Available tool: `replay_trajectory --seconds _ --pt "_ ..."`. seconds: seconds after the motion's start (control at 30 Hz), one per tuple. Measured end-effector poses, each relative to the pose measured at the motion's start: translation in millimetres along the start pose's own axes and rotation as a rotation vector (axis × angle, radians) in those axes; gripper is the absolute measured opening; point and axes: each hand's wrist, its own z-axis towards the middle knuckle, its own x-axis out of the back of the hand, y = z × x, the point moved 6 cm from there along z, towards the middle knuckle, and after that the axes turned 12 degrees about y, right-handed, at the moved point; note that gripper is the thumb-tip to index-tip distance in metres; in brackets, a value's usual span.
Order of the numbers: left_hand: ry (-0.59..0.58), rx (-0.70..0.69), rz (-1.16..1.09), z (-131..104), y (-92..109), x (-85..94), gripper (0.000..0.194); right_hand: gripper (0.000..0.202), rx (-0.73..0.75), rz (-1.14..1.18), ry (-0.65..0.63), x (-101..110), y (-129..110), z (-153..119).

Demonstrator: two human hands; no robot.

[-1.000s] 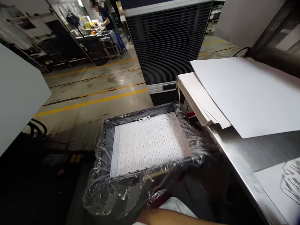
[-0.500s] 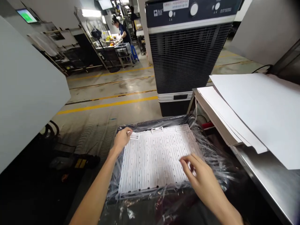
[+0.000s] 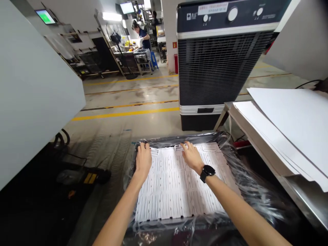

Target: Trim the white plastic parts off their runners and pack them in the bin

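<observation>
A wide layer of thin white pieces point(image 3: 174, 182), set in close rows, lies in a box lined with clear plastic film point(image 3: 246, 177). At the far left corner of the layer, my left hand point(image 3: 144, 159) is closed, fingers curled down over a small white plastic frame point(image 3: 155, 151) that shows beside it. My right hand point(image 3: 191, 156), with a black watch point(image 3: 208, 172) on the wrist, reaches to the far edge. Its thumb and fingers close on another small white frame point(image 3: 177, 148); the fingertips are partly hidden.
Right of the box, a metal table point(image 3: 304, 191) bears a stack of large white sheets point(image 3: 287, 126). A black air cooler point(image 3: 212, 71) stands beyond the box. At the left is a large pale panel point(image 3: 38, 89). Farther back, a person point(image 3: 143, 37) works at a bench.
My right hand has moved from above the near right part of the layer to its far edge, onto a small frame. My left hand stays at the far left corner, lower now. The view has shifted.
</observation>
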Motion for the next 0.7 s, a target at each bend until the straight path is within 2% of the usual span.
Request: replay_trajectory --seconds 0.23,0.37,0.47,0.57,0.7 --pt "-0.161 -0.098 -0.004 -30 12 -17.2 0.037 0.042 0.028 -0.070 -0.050 -19 -1 -19" --pt "-0.171 -0.096 0.029 -34 15 -16.9 0.038 0.043 0.047 -0.083 -0.054 -23 -2 -26" --pt "-0.143 -0.111 0.032 -31 23 -13.8 0.039 0.044 0.053 -0.106 -0.031 -18 0 -29" --pt "-0.095 -0.175 -0.009 -29 40 -11.2 0.046 0.044 -0.017 -0.189 0.022 -2 20 -35" --pt "-0.080 -0.271 -0.066 -35 56 -14.6 0.048 0.043 -0.178 -0.340 0.082 29 73 -49"
